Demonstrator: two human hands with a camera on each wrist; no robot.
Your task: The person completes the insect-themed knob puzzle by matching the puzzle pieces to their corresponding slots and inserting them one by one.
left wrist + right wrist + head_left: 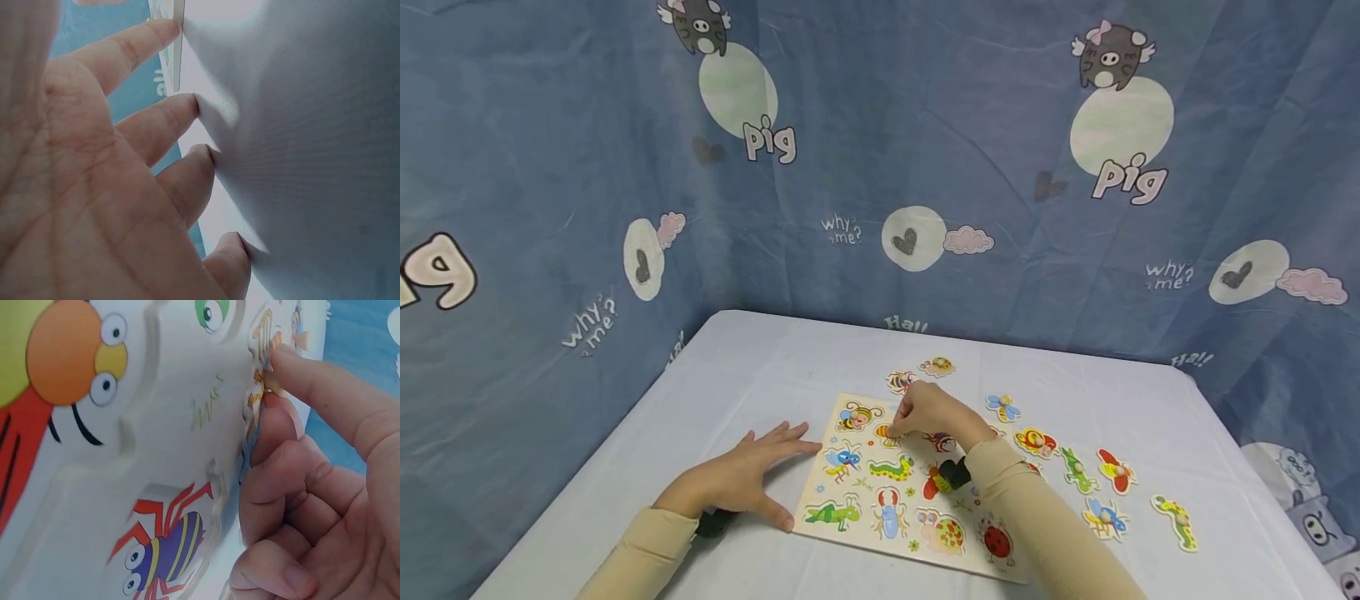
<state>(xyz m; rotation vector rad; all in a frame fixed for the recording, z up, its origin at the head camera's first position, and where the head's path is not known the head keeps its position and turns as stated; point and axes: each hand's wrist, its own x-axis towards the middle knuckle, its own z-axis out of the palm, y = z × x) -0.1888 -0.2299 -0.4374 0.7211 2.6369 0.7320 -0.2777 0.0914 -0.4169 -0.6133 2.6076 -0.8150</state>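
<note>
A wooden insect puzzle board point(856, 536) lies on the table. Over its upper part, my right hand point(936, 412) pinches the small knob of an orange-and-yellow striped insect piece point(884, 432) between thumb and index finger. In the right wrist view that piece point(255, 400) is seen edge-on at the board's surface; whether it sits fully in its recess cannot be told. My left hand point(741, 475) spreads its fingers at the board's left side, the thumb at the near left corner. The left wrist view shows several fingertips point(187, 103) on the white cloth.
Loose knobbed pieces lie right of the board, among them a green-yellow caterpillar point(1177, 521), a blue-winged mosquito point(1105, 518) and a red-winged insect point(1116, 471). Behind it are a snail point(937, 366) and a striped spider point(900, 381). A blue curtain point(917, 158) hangs around the table.
</note>
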